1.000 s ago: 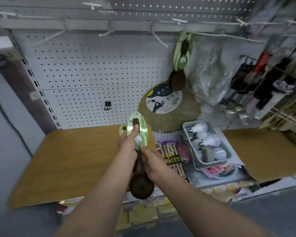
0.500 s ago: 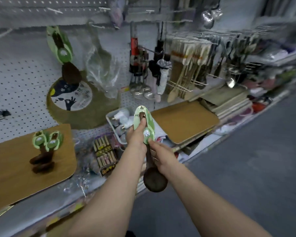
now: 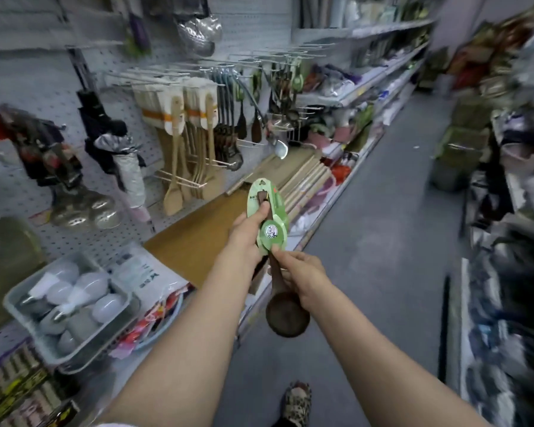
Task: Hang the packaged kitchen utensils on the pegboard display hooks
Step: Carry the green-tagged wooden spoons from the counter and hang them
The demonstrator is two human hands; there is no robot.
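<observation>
Both hands gripped packaged wooden spoon (image 3: pixel 273 238) mid-air over aisle: left hand (image 3: pixel 246 238) pinched green card, right hand (image 3: pixel 301 274) held handle. Pegboard (image 3: pixel 53 87) with hung utensils (image 3: pixel 191 143) stood to left.

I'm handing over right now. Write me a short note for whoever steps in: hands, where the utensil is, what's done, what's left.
Left hand: grips the green card header of the dark wooden spoon, thumb across its front.
Right hand: pinches the lower edge of the card, fingers around the spoon's handle.
Spoon: held upright over the aisle floor, bowl down, not on any hook.
Done: one packaged spoon in hand.
Left: carry it to the white pegboard, slip the card's top hole onto a free metal hook among the hanging utensils, and release.
</observation>
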